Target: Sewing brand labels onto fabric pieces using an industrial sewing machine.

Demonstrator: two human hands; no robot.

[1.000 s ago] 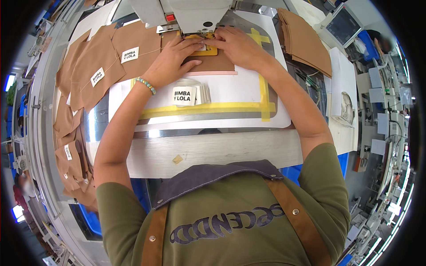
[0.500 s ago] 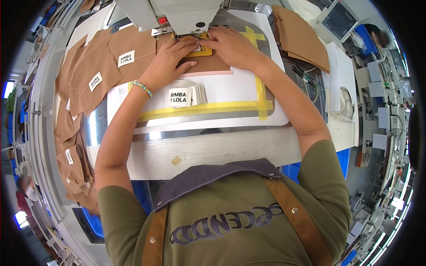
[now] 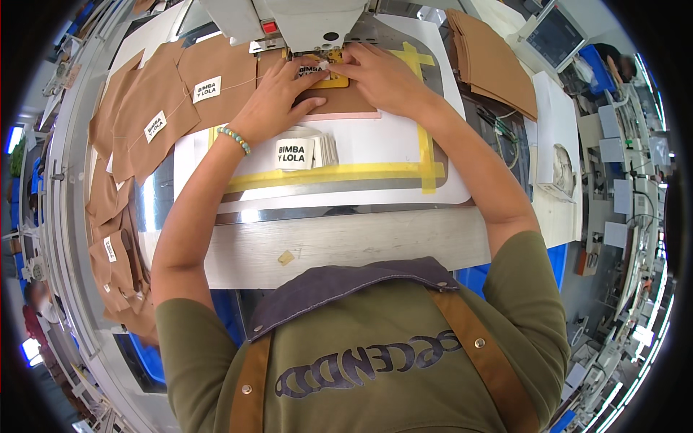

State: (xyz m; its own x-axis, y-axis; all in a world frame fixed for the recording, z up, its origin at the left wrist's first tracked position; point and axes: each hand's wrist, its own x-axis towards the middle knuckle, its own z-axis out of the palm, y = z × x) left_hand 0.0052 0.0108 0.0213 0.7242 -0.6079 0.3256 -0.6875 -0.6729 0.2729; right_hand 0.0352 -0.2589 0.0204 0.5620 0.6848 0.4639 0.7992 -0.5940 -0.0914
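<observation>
A white label [image 3: 312, 71] with dark print lies inside a yellow frame [image 3: 336, 83] beneath the white sewing machine head [image 3: 314, 23]. Under them is a brown panel [image 3: 343, 103] with a pink strip along its near edge. My left hand [image 3: 273, 99] rests on the panel's left part, fingers stretched over the label's edge and thumb spread. From the right, my right hand [image 3: 384, 78] reaches with extended fingertips to the label and frame; neither hand visibly grips anything. A stack of white labels [image 3: 303, 150] stands nearer me on the white board.
Brown panels with labels [image 3: 159, 119], joined by thread, spread over the left side and hang down. More brown panels [image 3: 491, 61] are stacked at the back right. Yellow tape [image 3: 325, 174] borders the white board. A screen [image 3: 552, 35] and a white box [image 3: 556, 144] stand right.
The label's print now shows between my hands, where fingers covered most of it before. My left fingers have shifted slightly. The panel and stacked labels look about the same.
</observation>
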